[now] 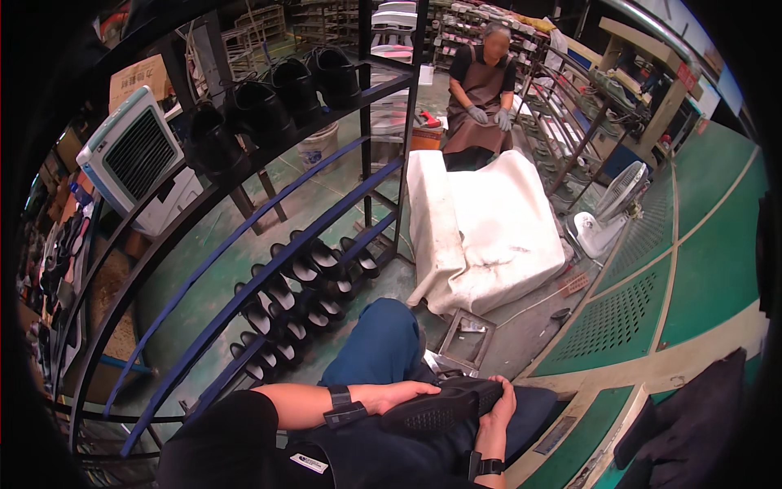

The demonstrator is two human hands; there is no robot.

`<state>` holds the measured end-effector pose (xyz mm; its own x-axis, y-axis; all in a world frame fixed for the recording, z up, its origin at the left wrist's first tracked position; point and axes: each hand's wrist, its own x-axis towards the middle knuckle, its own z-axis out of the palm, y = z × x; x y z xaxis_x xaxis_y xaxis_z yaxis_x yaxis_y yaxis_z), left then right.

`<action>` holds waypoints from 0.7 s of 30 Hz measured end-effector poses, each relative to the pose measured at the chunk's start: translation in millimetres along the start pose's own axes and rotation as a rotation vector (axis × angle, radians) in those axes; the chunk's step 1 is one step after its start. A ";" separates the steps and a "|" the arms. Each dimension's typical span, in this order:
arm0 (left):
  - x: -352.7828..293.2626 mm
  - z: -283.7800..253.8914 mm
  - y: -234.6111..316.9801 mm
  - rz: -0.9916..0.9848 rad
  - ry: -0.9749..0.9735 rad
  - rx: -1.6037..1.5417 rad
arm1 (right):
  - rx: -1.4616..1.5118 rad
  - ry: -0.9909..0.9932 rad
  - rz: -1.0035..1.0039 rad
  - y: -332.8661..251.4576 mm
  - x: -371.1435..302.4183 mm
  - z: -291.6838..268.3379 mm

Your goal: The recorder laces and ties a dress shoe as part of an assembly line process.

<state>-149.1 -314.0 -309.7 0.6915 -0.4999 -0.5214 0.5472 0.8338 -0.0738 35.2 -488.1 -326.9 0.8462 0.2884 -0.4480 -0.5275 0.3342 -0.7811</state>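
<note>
— How are the hands set?
— Left hand point(397, 397) lies flat, fingers pressed along the black shoe point(444, 405); right hand point(498, 411) cups its toe end, fingers curled around it.
— And the shoe?
— Sole up, across the lap, beside the shoe rack point(244, 269).

black shoe point(444, 405) upper hidden, left hand point(399, 395) fingers tucked behind it

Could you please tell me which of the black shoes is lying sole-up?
The black shoe across the person's lap, between both hands; those on the rack stand upright or hang.
</note>
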 end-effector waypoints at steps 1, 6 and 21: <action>2.6 -2.7 -1.9 0.002 -0.003 0.005 | 0.001 -0.003 -0.006 0.2 0.7 -3.8; -16.4 15.4 -5.3 0.024 0.033 0.106 | 0.181 -0.096 0.020 0.3 -0.8 -1.7; -25.4 -11.5 -11.1 0.201 -0.182 -0.206 | -0.171 -0.479 0.172 -1.4 24.5 47.1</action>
<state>-178.1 -307.9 -305.4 0.8591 -0.3386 -0.3837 0.2971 0.9405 -0.1647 53.1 -439.2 -316.3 0.5983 0.7166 -0.3585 -0.6019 0.1067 -0.7914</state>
